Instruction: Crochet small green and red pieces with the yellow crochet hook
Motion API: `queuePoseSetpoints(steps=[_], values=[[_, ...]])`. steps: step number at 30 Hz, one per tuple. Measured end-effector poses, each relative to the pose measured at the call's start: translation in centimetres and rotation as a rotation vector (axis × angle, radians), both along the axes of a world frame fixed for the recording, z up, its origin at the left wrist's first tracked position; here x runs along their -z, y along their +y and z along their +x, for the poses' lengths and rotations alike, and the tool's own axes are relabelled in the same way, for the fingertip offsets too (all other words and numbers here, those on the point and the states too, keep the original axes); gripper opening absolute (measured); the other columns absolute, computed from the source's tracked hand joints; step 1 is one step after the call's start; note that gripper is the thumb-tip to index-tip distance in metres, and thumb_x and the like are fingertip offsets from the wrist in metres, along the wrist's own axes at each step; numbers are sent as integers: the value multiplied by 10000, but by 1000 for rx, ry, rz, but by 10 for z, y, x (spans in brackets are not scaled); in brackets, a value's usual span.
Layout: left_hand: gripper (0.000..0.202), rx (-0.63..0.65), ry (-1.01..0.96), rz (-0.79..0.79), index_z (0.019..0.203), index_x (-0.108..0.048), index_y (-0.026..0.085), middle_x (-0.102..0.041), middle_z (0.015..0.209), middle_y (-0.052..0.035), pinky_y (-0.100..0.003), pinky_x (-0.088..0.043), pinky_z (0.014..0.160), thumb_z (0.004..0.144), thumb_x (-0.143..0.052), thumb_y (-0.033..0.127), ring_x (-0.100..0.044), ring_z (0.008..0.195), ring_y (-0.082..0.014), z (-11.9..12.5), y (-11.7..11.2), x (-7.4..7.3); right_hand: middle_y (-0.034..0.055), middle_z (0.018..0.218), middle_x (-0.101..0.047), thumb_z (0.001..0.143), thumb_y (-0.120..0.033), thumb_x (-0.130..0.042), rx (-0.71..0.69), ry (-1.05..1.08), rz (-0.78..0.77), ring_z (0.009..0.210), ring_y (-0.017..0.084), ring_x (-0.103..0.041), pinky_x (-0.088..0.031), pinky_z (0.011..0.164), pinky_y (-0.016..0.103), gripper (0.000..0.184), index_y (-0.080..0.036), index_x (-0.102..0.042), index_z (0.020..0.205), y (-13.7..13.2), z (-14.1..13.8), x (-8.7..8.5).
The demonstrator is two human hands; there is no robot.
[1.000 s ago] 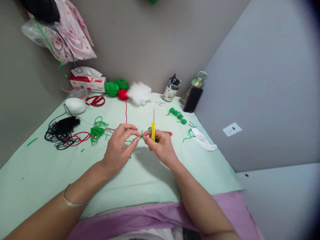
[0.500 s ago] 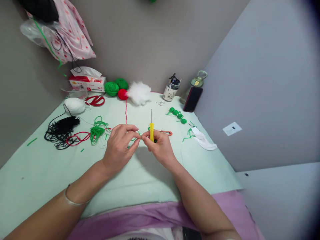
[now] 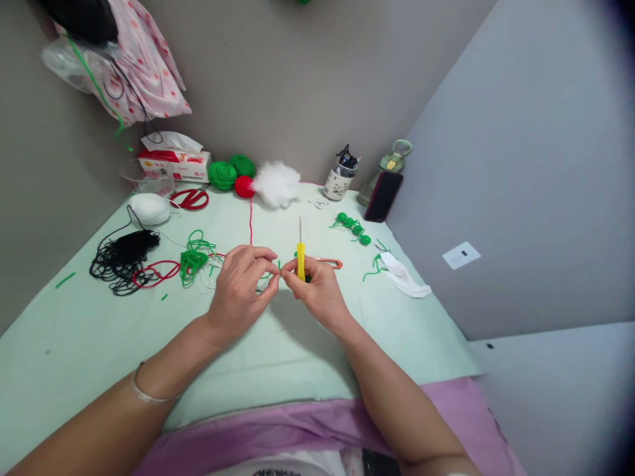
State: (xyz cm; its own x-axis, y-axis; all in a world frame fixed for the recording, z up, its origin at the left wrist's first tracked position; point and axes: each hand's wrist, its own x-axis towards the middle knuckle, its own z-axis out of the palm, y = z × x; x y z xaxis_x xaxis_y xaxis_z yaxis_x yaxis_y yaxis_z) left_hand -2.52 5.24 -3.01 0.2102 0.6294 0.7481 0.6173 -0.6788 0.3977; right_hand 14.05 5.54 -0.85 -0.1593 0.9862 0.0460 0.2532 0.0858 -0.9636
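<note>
My right hand [image 3: 317, 287] is closed around a crochet hook with a yellow handle [image 3: 301, 261], its thin metal shaft pointing up and away from me. The thumb and forefinger of that hand pinch at a bit of green yarn [image 3: 279, 266]. My left hand [image 3: 243, 284] pinches the same yarn from the other side, the fingertips of both hands nearly meeting. A small green piece shows partly under my right fingers, mostly hidden. Just behind the right hand lies an orange-handled tool [image 3: 337, 264].
Tangled black yarn [image 3: 126, 254], a green yarn bundle [image 3: 193, 259], white yarn [image 3: 149, 209] and red scissors [image 3: 191, 199] lie left. Green balls [image 3: 222, 175], white stuffing [image 3: 276, 184] and a pen cup [image 3: 340, 181] stand behind. Small green balls [image 3: 356, 229] and a phone [image 3: 383, 196] are right.
Both hands stay nearly in place, fingertips still pinched together at the yarn. My left hand has shifted very slightly to the right.
</note>
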Motion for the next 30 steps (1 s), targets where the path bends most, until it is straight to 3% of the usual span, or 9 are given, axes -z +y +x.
queuePoseSetpoints(steps=[11, 16, 20, 30], values=[[161, 28, -12, -15, 867, -600, 234, -677, 997, -64, -469, -482, 932, 853, -620, 75, -647, 963, -236, 2, 0, 2, -67, 618, -469, 759, -233, -587, -24, -54, 49, 578, 106, -396, -303, 565, 257, 36, -201, -598, 746, 0, 0, -1], [164, 46, -54, -27, 866, -601, 234, -668, 1007, -59, -451, -493, 925, 848, -621, 72, -647, 973, -228, 3, -2, 1, -85, 551, -447, 687, -228, -598, -12, 212, -144, 496, 80, -359, -266, 505, 245, 34, -196, -590, 698, 9, 3, 0], [157, 52, -92, -51, 878, -617, 232, -657, 1020, -58, -431, -504, 905, 864, -609, 76, -644, 984, -224, 2, -3, 0, -99, 496, -421, 719, -293, -617, -39, 266, -214, 439, 69, -304, -226, 468, 240, 106, -191, -616, 749, 15, 8, 2], [150, 77, -105, -74, 922, -644, 231, -653, 1033, -70, -442, -503, 900, 885, -612, 88, -631, 994, -229, -1, -2, 3, -80, 593, -504, 743, -237, -616, -146, 121, -124, 506, 77, -426, -326, 508, 230, 43, -197, -624, 757, 8, 9, -1]])
